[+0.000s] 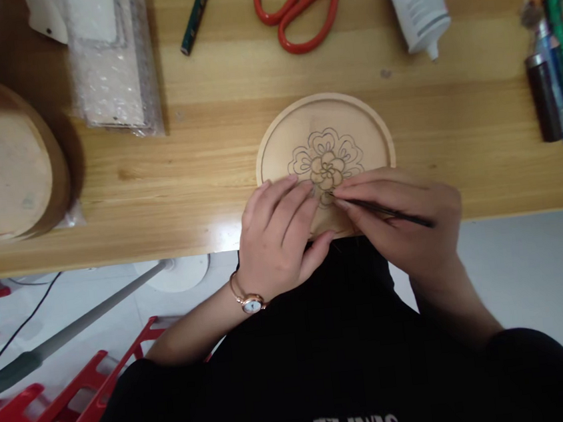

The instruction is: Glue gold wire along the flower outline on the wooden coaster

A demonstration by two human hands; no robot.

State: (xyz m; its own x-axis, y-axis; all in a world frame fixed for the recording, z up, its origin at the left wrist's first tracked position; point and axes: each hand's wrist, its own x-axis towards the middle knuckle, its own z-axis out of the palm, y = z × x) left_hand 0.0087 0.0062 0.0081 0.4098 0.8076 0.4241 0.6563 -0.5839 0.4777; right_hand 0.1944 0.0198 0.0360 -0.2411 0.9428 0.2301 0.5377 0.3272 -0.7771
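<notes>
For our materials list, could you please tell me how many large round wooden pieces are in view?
2: the flower-patterned tray near the centre, and a thicker piece cut off by the picture's left edge; others may be hidden.

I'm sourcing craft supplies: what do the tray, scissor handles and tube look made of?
Tray: probably pale wood, fairly matt, judging by its warm tan colour.
Scissor handles: likely red plastic, perhaps over metal, given the smooth, uniform colour.
Tube: seemingly whitish plastic, with printing and a tapered nozzle; finish hard to judge.
</notes>
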